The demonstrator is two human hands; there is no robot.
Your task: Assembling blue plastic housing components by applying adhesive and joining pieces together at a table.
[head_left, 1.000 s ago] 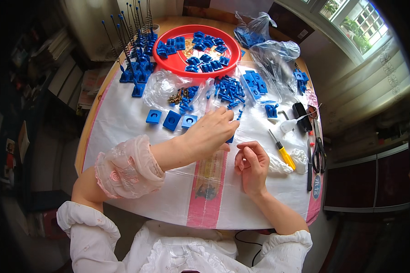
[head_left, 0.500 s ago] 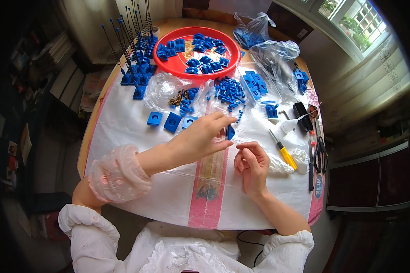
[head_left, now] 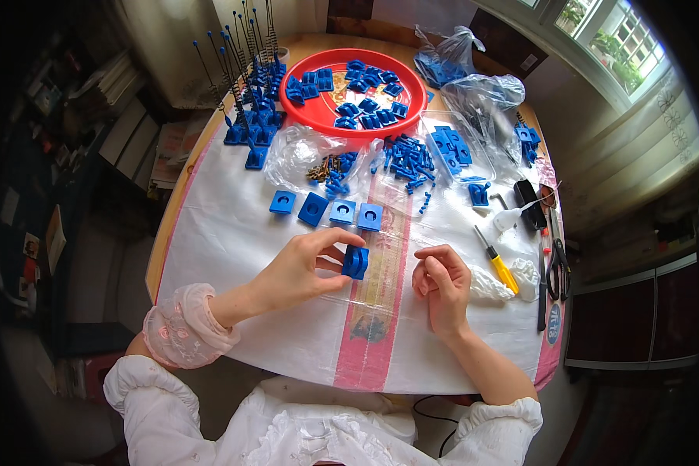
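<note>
1. The left hand [head_left: 303, 268] pinched a blue block [head_left: 356, 262] between thumb and fingers, just above the white sheet [head_left: 233, 256].
2. The right hand [head_left: 443, 283] lay loosely curled beside it, holding nothing I could see.
3. Clear bags [head_left: 485, 97] of blue parts sat far beyond the right hand; a crumpled bag [head_left: 299, 155] lay beyond the left.
4. Four blue squares [head_left: 328, 210] lined up just past the left hand.
5. A red tray [head_left: 318, 116] of blue pieces stood farther off.
6. A yellow screwdriver [head_left: 495, 260] and scissors [head_left: 555, 264] lay right of the right hand.
</note>
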